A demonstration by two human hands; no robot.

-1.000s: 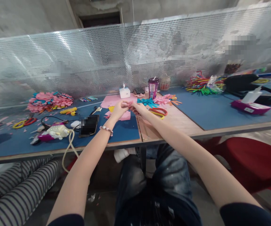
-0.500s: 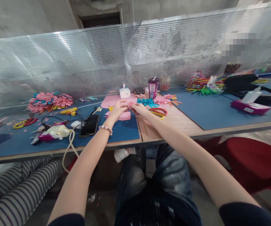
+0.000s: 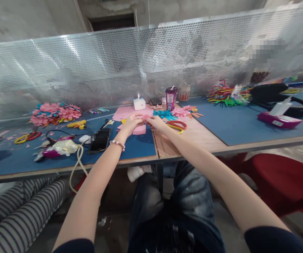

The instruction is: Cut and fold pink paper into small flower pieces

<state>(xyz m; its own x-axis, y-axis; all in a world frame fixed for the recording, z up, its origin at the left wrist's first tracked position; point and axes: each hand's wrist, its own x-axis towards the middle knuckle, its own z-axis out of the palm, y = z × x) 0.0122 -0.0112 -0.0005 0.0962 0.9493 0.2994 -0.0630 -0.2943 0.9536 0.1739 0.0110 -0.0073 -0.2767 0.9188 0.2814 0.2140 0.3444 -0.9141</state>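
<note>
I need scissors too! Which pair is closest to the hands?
The scissors just beside the right hand, lying on the bare wood. The other pair lies far to the left, on the blue mat.

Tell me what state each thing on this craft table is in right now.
left hand, pinching the pink paper.
right hand, pinching the same pink paper.
pink paper, held between both hands.
scissors, lying flat, untouched.
purple cup, upright, lid on.
glue gun, lying on its side, untouched.
phone, lying flat.
</note>
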